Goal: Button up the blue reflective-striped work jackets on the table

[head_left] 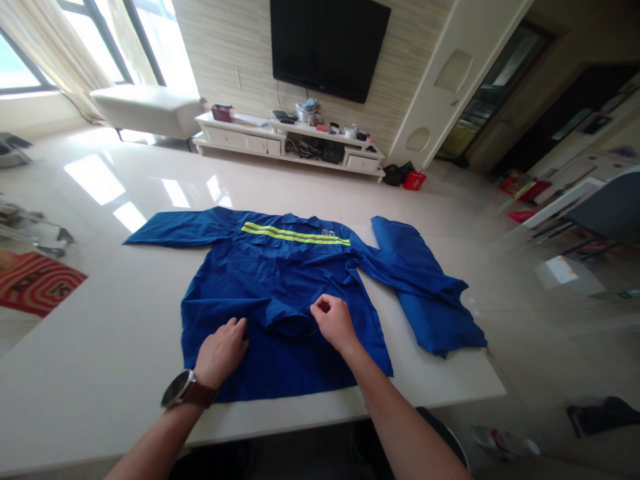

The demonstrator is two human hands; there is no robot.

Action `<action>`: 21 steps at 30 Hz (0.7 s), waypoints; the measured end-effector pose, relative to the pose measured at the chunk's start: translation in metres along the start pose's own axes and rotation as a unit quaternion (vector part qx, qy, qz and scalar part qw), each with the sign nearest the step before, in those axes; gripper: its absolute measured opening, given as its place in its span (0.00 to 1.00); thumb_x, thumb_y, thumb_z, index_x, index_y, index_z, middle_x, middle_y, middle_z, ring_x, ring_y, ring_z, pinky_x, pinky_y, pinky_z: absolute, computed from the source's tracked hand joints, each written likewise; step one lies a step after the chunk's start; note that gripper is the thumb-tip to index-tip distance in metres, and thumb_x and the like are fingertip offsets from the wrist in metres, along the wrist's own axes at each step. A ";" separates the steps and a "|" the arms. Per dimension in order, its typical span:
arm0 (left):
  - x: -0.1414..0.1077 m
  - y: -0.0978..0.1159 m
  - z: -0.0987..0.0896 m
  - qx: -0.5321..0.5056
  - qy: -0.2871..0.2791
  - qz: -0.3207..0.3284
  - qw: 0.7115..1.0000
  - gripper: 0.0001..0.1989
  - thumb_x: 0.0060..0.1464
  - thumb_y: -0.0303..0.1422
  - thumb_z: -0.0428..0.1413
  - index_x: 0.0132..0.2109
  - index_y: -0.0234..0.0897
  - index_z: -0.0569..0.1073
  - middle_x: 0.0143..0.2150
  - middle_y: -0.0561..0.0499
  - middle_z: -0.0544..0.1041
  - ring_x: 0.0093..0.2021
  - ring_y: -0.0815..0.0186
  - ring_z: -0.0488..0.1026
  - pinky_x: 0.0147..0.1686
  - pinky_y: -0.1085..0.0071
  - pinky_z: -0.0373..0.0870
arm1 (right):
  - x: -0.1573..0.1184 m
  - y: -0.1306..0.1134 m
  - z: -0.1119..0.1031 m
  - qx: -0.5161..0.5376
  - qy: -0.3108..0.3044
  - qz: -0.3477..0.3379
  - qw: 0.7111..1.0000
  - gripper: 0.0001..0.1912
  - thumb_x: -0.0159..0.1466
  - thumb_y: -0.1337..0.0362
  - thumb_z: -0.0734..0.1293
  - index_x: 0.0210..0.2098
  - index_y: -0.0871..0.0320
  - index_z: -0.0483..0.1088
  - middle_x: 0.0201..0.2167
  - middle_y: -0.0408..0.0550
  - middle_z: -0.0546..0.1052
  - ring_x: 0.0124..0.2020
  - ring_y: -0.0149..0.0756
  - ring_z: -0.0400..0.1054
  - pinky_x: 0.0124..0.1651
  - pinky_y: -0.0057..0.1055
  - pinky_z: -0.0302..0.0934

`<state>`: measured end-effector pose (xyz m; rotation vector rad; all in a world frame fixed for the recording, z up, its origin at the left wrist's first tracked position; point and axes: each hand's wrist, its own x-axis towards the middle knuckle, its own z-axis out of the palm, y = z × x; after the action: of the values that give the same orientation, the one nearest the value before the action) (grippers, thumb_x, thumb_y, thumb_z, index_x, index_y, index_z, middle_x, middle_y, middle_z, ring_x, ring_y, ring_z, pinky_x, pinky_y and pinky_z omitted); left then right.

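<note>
Our L hand (223,352) rests on the blue shirt (295,273) mid-frame, fingers loose; chest print (329,233) unreadable. R hand (334,323) pinches, can't tell if it's got cloth. White tbl (100,360) below, TV (327,47) upper ctr.

No text reads clearly: the white chest print (329,233) on the blue long-sleeved fabric jacket (290,273) is too small, the dark characters (59,290) on the red-and-beige patterned bag (41,283) too blurred.

There were two hands, one left hand (220,353) and one right hand (334,323), and one wristwatch (177,389). There was one table (100,373), one blue jacket (290,267) and seemingly one other blue garment (430,320), plus one television (325,43) and one bench (145,103).
</note>
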<state>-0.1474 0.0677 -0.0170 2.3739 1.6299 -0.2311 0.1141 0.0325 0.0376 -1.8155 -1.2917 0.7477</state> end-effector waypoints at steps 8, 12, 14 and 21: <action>0.007 -0.026 0.007 -0.065 -0.051 0.014 0.996 0.18 0.56 0.23 0.54 0.54 0.36 0.70 0.51 0.40 0.75 0.51 0.55 0.74 0.50 0.64 0.66 | 0.000 0.001 0.004 -0.019 -0.010 -0.009 1.000 0.09 0.58 0.62 0.66 0.22 0.54 0.71 0.22 0.42 0.76 0.27 0.34 0.69 0.32 0.29 0.57; 0.005 -0.028 0.005 -0.072 -0.067 0.016 0.995 0.12 0.57 0.23 0.49 0.46 0.37 0.72 0.46 0.41 0.78 0.45 0.57 0.75 0.44 0.65 0.66 | -0.002 0.002 0.005 -0.020 -0.014 -0.014 1.000 0.09 0.58 0.62 0.66 0.22 0.54 0.71 0.22 0.42 0.76 0.27 0.34 0.69 0.32 0.29 0.56; 0.004 -0.026 0.000 -0.074 -0.069 0.012 0.995 0.13 0.59 0.22 0.46 0.42 0.37 0.73 0.42 0.42 0.79 0.41 0.58 0.75 0.41 0.65 0.65 | -0.003 0.001 0.006 -0.020 -0.018 -0.016 1.000 0.09 0.59 0.62 0.66 0.22 0.54 0.71 0.22 0.42 0.76 0.27 0.34 0.70 0.32 0.29 0.56; -0.001 -0.069 -0.015 -0.182 -0.173 -0.019 0.968 0.10 0.42 0.24 0.54 0.30 0.39 0.80 0.31 0.46 0.81 0.35 0.56 0.78 0.35 0.66 0.68 | -0.005 -0.003 0.004 -0.032 -0.045 -0.020 0.998 0.08 0.58 0.63 0.67 0.23 0.54 0.72 0.23 0.44 0.77 0.27 0.34 0.70 0.33 0.29 0.56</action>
<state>-0.2124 0.0946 -0.0105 1.9074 1.4128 -0.3047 0.1076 0.0297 0.0377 -1.8180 -1.4210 0.7828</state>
